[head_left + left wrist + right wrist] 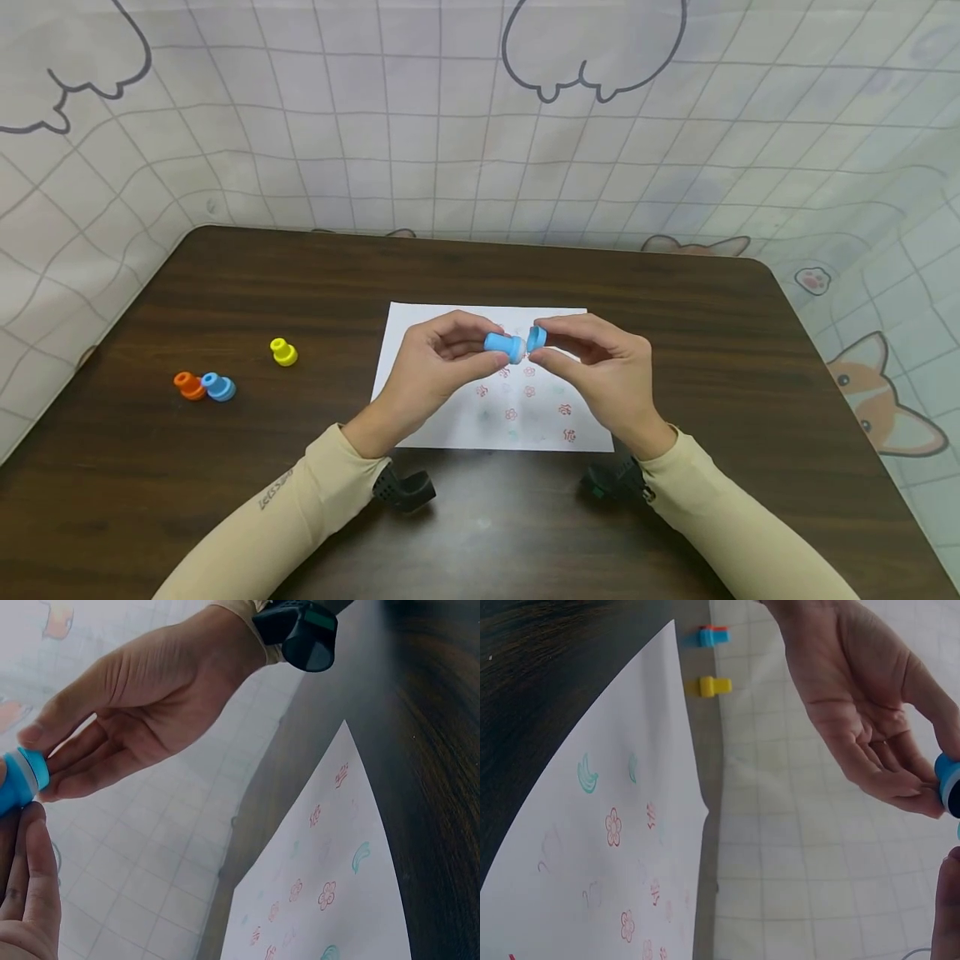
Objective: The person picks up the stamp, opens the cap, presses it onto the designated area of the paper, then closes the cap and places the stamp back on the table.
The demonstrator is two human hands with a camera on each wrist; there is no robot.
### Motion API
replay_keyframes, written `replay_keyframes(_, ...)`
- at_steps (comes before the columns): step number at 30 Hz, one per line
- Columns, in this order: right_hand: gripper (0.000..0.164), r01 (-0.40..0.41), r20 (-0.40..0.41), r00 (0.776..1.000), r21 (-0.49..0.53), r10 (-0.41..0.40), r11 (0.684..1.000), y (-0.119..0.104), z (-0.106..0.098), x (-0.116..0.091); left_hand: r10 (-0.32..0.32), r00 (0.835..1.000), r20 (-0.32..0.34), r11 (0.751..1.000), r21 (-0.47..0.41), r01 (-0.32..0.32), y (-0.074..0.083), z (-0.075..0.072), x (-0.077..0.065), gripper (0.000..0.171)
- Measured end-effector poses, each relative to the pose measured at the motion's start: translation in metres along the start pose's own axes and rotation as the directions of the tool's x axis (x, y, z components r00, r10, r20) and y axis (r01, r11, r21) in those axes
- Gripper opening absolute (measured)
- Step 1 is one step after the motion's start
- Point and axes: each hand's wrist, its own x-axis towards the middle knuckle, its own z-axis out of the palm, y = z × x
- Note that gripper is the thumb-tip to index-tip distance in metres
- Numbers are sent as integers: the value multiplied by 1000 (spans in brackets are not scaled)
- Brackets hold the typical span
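Over the paper, my left hand pinches a small blue toy stamp between thumb and fingers, its pale end toward the right. Thumb and fingertips of my right hand pinch a blue cap, held just off that end with a narrow gap in the head view. From the left wrist, the cap appears close against the stamp. Below both hands lies a white sheet of paper bearing red flower prints and fainter green marks.
Left on the dark wooden table stand a yellow stamp, an orange stamp and another blue stamp, the last two touching. A patterned white curtain surrounds the table's back and sides.
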Motion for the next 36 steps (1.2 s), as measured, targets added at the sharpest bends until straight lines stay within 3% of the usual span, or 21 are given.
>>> replay_keyframes(36, 37, -24, 64, 998, 23, 23, 999, -1, 6, -6, -8, 1000, 9, 1000, 9, 8, 3, 2, -3, 27)
